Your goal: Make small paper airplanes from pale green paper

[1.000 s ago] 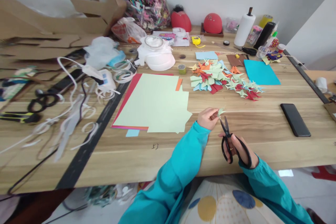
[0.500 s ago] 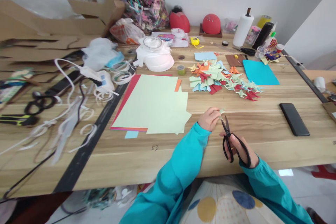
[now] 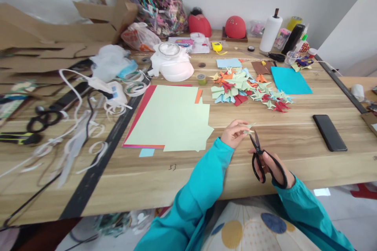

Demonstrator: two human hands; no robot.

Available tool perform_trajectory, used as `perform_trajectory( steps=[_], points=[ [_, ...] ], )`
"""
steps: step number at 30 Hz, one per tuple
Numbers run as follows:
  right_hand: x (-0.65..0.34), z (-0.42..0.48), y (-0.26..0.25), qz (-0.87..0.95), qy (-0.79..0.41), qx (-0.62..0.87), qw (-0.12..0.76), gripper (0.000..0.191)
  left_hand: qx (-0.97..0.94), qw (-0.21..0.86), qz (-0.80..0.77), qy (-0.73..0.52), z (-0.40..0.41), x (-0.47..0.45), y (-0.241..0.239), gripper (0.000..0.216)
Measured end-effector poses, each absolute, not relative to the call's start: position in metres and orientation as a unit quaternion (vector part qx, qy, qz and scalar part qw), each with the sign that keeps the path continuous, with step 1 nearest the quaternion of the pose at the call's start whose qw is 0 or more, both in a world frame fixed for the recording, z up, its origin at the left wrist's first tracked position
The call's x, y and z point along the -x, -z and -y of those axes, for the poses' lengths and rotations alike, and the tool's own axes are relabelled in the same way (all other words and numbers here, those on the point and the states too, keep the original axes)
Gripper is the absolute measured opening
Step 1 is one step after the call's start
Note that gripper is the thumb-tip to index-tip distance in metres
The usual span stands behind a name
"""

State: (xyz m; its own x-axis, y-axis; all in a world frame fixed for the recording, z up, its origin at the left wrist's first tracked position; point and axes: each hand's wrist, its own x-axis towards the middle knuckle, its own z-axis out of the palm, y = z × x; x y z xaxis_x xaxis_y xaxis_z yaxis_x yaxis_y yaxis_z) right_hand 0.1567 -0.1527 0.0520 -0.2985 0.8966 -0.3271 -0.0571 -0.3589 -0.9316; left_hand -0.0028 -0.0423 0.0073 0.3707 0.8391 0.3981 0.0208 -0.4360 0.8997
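Observation:
Between the thumb and fingers of my left hand (image 3: 234,133) is a small pale green folded paper piece (image 3: 249,129). My right hand (image 3: 278,167) grips black-handled scissors (image 3: 258,152) through their loops, with the blades parted and pointing up toward the paper. The blade tips are close beside the paper; whether they touch it I cannot tell. Beyond my hands lies a pile of folded paper pieces (image 3: 240,83) in green, red, orange and blue. To the left, large pale green sheets (image 3: 171,119) rest on red and orange ones.
A black phone (image 3: 329,133) lies at the right. A bright blue sheet (image 3: 291,80) is behind the pile. White cords (image 3: 96,147) and another pair of black scissors (image 3: 44,119) clutter the left side. A paper roll (image 3: 271,33) stands at the back right.
The scissors have shifted slightly right and down, and their blades are a little wider apart. The paper in my left hand has turned and shows more of itself.

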Motion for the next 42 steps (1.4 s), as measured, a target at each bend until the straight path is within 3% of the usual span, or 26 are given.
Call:
perform_trajectory(
  steps=[4,18,42],
  points=[
    [-0.158,0.154,-0.051,0.443,-0.675,0.47,0.357,0.059,-0.671,0.497,-0.306,-0.457,0.044,0.003,-0.009,0.021],
    [-0.163,0.159,-0.056,0.466,-0.669,0.465,0.346,0.057,-0.679,0.523,-0.284,-0.43,0.038,0.009,-0.005,0.028],
    [-0.188,0.16,-0.068,0.468,-0.64,0.577,0.195,0.057,-0.75,0.54,-0.223,-0.31,0.039,0.018,-0.019,0.026]
  ],
)
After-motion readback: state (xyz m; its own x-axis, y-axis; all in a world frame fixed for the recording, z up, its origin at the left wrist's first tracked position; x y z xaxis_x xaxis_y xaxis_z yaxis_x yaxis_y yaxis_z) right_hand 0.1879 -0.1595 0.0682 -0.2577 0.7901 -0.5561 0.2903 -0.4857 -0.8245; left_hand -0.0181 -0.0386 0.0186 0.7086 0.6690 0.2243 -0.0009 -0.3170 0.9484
